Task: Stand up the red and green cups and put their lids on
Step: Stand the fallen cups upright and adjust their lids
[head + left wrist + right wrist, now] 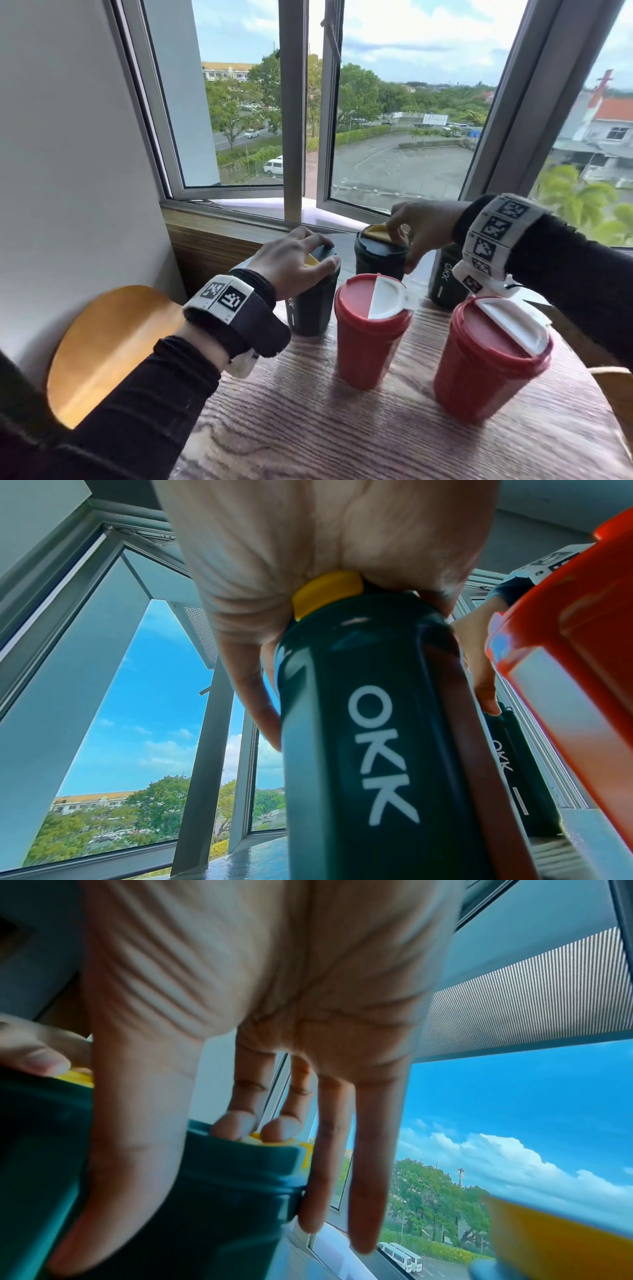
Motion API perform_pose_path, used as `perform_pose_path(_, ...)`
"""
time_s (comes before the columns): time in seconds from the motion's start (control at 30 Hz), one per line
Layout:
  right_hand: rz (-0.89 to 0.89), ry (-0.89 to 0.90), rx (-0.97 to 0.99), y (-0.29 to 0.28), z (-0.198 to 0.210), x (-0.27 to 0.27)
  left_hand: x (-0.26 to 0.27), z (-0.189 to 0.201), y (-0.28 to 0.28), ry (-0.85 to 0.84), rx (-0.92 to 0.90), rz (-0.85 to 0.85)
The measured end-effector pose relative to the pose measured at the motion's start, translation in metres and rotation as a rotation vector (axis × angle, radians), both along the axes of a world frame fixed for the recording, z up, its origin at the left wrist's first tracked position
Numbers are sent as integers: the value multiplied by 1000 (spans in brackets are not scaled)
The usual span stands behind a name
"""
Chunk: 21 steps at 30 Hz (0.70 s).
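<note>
Two red cups (368, 349) (486, 370) stand upright at the table's front, each capped by a red lid with a white flap (387, 301) (507, 322). Behind them stand three dark green cups. My left hand (308, 257) covers the top of the left green cup (311, 311) (369, 723), palm on its lid with the yellow flap (325, 591), thumb down the side. My right hand (400, 240) holds the lid of the middle green cup (376, 263) (222, 1191). Two bent fingertips (236, 1123) press its yellow flap (375, 233), thumb on the near side. The third green cup (445, 284) is half hidden behind my right wrist.
The cups stand on a round wood-grain table (342, 438) against a wooden sill (212, 233) below an open window (308, 137). A white wall closes the left side. A round wooden seat (102, 349) sits low at the left.
</note>
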State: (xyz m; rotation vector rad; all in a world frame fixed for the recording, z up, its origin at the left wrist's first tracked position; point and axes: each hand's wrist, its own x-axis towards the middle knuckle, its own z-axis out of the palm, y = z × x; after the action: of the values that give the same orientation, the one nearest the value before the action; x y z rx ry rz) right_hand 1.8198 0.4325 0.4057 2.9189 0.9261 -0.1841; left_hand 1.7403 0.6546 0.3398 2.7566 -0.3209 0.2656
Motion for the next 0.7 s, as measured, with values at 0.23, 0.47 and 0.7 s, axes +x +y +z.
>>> perform_pose_path(0.23,-24,59,144,-16,13,-19,0,0,0,3,21,-7)
perform_pose_path(0.47,-130,45,183,-47,34,-44,1,0,1,-1,30,-18)
perform_pose_path(0.7,-176,55,196,-77,32,-79,2,-1,2,-1,56,-34)
